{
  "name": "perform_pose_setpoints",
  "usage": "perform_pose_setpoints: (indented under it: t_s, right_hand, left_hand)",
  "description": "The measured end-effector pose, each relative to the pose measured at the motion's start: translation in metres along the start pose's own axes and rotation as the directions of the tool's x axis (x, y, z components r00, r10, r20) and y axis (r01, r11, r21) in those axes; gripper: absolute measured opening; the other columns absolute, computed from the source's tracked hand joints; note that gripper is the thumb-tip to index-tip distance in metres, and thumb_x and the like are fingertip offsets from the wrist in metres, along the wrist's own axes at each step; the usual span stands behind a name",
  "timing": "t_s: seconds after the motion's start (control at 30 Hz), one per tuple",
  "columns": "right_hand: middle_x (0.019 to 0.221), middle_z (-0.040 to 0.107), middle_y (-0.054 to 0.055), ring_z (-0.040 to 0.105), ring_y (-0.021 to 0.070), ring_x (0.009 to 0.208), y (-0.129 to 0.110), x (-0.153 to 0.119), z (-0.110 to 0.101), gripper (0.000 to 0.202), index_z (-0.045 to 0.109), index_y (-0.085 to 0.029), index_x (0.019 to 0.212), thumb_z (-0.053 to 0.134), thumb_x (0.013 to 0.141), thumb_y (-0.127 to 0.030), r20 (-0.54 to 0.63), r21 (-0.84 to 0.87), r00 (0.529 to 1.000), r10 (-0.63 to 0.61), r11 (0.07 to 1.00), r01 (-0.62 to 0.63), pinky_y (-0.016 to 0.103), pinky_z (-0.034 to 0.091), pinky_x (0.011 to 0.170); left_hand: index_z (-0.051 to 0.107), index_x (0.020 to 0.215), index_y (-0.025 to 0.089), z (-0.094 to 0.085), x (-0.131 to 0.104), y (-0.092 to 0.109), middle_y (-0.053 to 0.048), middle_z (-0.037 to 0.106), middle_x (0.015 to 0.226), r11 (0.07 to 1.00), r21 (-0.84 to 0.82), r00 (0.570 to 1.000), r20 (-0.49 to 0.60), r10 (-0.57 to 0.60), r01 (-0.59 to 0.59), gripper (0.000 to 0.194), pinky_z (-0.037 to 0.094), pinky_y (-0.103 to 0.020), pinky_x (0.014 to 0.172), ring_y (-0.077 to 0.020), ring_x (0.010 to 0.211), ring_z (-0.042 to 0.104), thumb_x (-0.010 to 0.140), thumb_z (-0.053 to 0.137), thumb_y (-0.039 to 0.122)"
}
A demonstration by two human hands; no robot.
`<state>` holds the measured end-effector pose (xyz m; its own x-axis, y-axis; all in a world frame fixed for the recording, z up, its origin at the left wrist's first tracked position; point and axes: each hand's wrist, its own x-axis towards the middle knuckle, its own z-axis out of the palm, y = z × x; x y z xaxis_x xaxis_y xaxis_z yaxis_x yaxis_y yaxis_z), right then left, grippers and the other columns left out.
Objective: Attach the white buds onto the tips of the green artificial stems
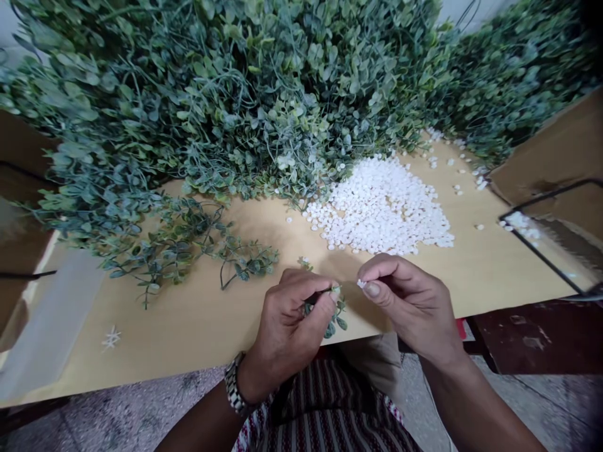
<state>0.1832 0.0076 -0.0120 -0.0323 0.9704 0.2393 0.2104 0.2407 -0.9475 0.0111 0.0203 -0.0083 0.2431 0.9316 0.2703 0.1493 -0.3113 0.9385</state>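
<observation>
My left hand [296, 317], with a metal-band watch on its wrist, is closed around a sprig of artificial leaves [340, 320]. The stem end pokes out between thumb and forefinger, and some leaves hang below the fingers. Just to the right, my right hand [407, 298] pinches a small white plastic piece [361, 284] at its fingertips. A short gap separates that piece from the stem. Behind both hands lies a heap of small white plastic pieces [381, 207]. Loose leafy sprigs [188, 245] rest on the table left of my left hand.
A large mass of artificial foliage [235, 94] fills the table's far side. Cardboard with a black metal frame [556, 194] stands at the right, more cardboard [21, 232] at the left. A white star-shaped piece [112, 338] lies on the table [179, 339] near its front left.
</observation>
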Motion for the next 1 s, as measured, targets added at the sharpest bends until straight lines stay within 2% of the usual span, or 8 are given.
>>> perform_pose_setpoints:
  t_s: [0.13, 0.3, 0.43, 0.67, 0.87, 1.0]
  right_hand:
    - [0.072, 0.057, -0.003, 0.051, 0.0093, 0.068, 0.005, -0.002, 0.013, 0.003, 0.06, -0.023, 0.08, 0.061, 0.083, -0.023, 0.024, 0.29, 0.993, 0.115, 0.95, -0.117, 0.022, 0.041, 0.061]
    - [0.074, 0.059, -0.002, 0.052, 0.0095, 0.068, 0.012, -0.004, 0.021, 0.004, 0.061, -0.022, 0.079, 0.063, 0.081, -0.025, 0.011, 0.453, 0.98, 0.201, 0.872, -0.184, 0.022, 0.041, 0.062]
    - [0.072, 0.059, 0.0, 0.051, 0.0101, 0.064, 0.014, -0.004, 0.023, 0.007, 0.061, -0.02, 0.076, 0.066, 0.078, -0.026, -0.014, 0.497, 0.977, 0.212, 0.849, -0.177, 0.023, 0.042, 0.059]
    - [0.071, 0.056, 0.0, 0.052, 0.0093, 0.061, 0.014, -0.003, 0.03, 0.012, 0.061, -0.019, 0.07, 0.07, 0.073, -0.025, -0.062, 0.562, 0.97, 0.235, 0.811, -0.161, 0.022, 0.045, 0.055]
    - [0.074, 0.056, 0.0, 0.053, 0.0091, 0.064, 0.016, -0.005, 0.032, 0.01, 0.06, -0.02, 0.072, 0.068, 0.076, -0.024, -0.087, 0.526, 0.973, 0.214, 0.84, -0.138, 0.022, 0.045, 0.057]
    - [0.076, 0.058, 0.0, 0.054, 0.0098, 0.065, 0.019, -0.006, 0.031, 0.007, 0.06, -0.021, 0.075, 0.066, 0.078, -0.024, -0.113, 0.456, 0.981, 0.158, 0.885, -0.089, 0.022, 0.046, 0.057]
  left_hand:
    - [0.066, 0.071, 0.017, 0.002, 0.0, 0.003, -0.002, 0.063, 0.066, 0.999, -0.027, 1.0, 0.017, -0.019, 0.02, 0.014, 0.045, -0.028, 0.061, -0.0134, 0.065, 0.055, 0.078, 0.057, 0.01]
    - [0.058, 0.058, 0.016, 0.004, 0.001, 0.006, 0.0, 0.058, 0.06, 0.999, -0.021, 0.998, 0.046, -0.037, 0.038, 0.021, 0.042, -0.024, 0.057, -0.0103, 0.059, 0.05, 0.076, 0.055, 0.007]
    - [0.053, 0.051, 0.015, 0.006, 0.003, 0.008, 0.0, 0.057, 0.058, 0.998, 0.02, 0.998, 0.031, -0.063, 0.062, 0.025, 0.04, -0.023, 0.055, -0.0092, 0.056, 0.049, 0.075, 0.054, 0.006]
    - [0.054, 0.048, 0.015, 0.011, 0.004, 0.008, 0.0, 0.056, 0.057, 0.996, 0.011, 0.996, 0.004, -0.088, 0.088, 0.027, 0.04, -0.022, 0.054, -0.009, 0.055, 0.048, 0.074, 0.054, 0.008]
    - [0.057, 0.05, 0.014, 0.014, 0.006, 0.011, 0.002, 0.054, 0.054, 0.99, -0.04, 0.99, -0.036, -0.138, 0.137, 0.022, 0.039, -0.02, 0.053, -0.008, 0.053, 0.045, 0.071, 0.053, 0.007]
    - [0.058, 0.051, 0.014, 0.016, 0.007, 0.013, 0.002, 0.049, 0.051, 0.989, -0.033, 0.988, -0.057, -0.143, 0.142, 0.021, 0.036, -0.019, 0.049, -0.0075, 0.051, 0.041, 0.069, 0.051, 0.007]
